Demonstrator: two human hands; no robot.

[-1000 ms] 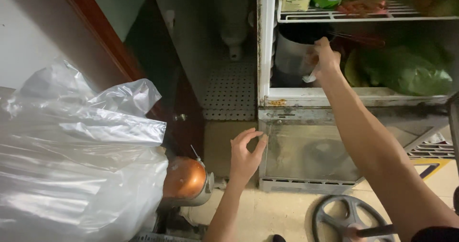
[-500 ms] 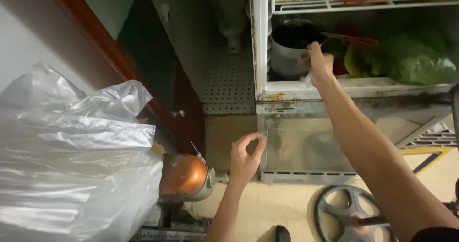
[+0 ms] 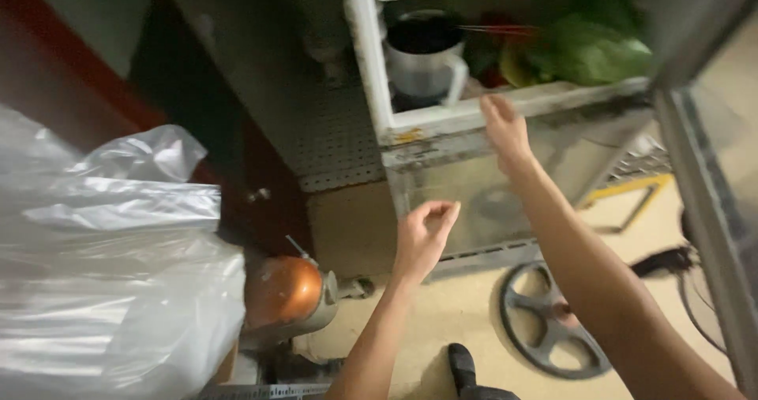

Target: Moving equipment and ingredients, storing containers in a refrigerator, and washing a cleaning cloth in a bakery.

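Right hand [image 3: 504, 128] was extended toward the open refrigerator [image 3: 371, 68], fingers loosely spread, gripping nothing, positioned just in front of the lower shelf edge [image 3: 521, 104]. Left hand [image 3: 422, 236] hung lower, fingers loosely curled, empty, in front of the metal panel [image 3: 466, 187] below that shelf. On the shelf stood a dark-rimmed metal pot [image 3: 422, 56] with a pale handle, near the right hand, with green leafy vegetables [image 3: 592, 52] beside it. A copper-coloured round vessel [image 3: 283, 291] sat beside a clear plastic bag [image 3: 110, 274]. A spoked grey wheel [image 3: 553, 325] lay on the floor.
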